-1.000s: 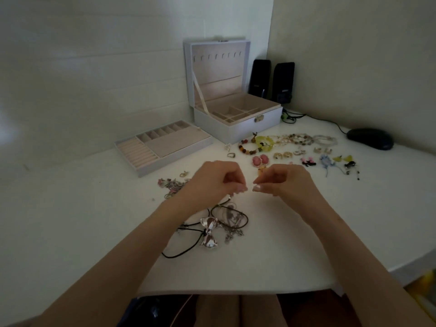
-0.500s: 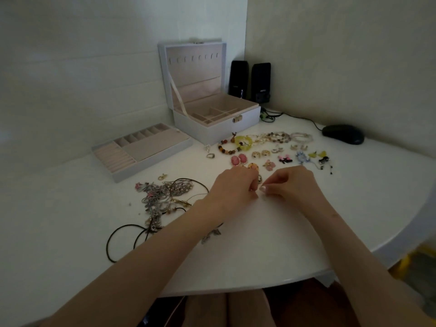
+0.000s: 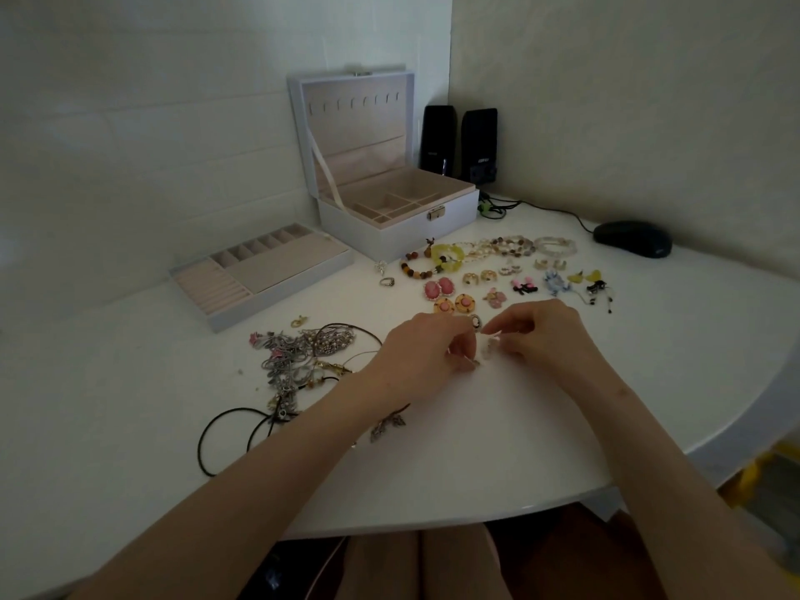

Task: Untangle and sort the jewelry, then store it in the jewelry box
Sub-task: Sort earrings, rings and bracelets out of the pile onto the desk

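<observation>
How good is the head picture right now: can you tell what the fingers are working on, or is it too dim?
Head view: dim, flat light with a greenish cast, no glare; left hand and right hand pinch a small pale piece, too small and soft to identify; the wide-angle lens bows the table edge; tangled necklaces and jewelry box read clearly.

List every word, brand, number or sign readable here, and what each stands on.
No text can be read.
Right speaker: pale brand mark near its base, too blurred to read.
Left speaker: faint mark low on its front, too small to read.
Jewelry box and tray: no lettering visible.
</observation>
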Demonstrator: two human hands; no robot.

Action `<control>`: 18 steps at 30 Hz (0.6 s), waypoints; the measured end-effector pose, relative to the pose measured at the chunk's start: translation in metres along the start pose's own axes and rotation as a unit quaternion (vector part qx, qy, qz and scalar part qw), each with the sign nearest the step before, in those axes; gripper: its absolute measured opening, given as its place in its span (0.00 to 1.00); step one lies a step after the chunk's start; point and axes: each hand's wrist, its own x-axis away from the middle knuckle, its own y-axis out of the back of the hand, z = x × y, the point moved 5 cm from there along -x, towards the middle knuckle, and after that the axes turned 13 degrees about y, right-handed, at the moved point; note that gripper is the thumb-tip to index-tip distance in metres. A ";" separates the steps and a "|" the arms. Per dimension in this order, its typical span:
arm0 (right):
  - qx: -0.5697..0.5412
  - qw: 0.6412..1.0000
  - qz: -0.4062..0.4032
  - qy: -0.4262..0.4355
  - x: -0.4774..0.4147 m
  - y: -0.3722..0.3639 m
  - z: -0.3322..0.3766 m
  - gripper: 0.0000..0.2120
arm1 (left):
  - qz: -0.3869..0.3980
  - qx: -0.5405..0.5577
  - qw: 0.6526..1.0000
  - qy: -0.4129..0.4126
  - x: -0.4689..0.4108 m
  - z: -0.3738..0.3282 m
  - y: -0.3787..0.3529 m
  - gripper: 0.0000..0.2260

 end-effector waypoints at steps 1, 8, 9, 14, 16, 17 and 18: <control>0.002 1.000 0.005 0.003 0.000 -0.001 0.000 0.08 | -0.001 -0.009 1.000 -0.004 0.000 -0.001 -0.002 0.04; 0.050 0.998 0.032 0.016 -0.002 -0.001 0.001 0.07 | -0.045 -0.049 0.998 0.010 -0.008 -0.007 -0.006 0.06; 0.043 0.998 0.031 0.017 -0.002 0.000 0.002 0.07 | -0.049 -0.052 0.997 0.015 -0.009 -0.007 -0.006 0.06; 0.040 0.998 0.032 0.022 -0.002 0.002 0.001 0.07 | -0.037 -0.041 0.998 0.029 -0.010 -0.005 -0.006 0.06; 0.044 0.998 0.038 0.039 -0.003 0.000 0.003 0.08 | -0.028 -0.030 0.999 0.025 -0.008 -0.005 -0.006 0.05; 0.041 0.997 0.039 0.045 -0.003 -0.001 0.004 0.09 | -0.026 -0.029 0.999 0.021 -0.008 -0.006 -0.005 0.05; 0.035 0.997 0.038 0.051 -0.003 -0.003 0.005 0.09 | -0.025 -0.030 0.999 0.017 -0.008 -0.006 -0.005 0.04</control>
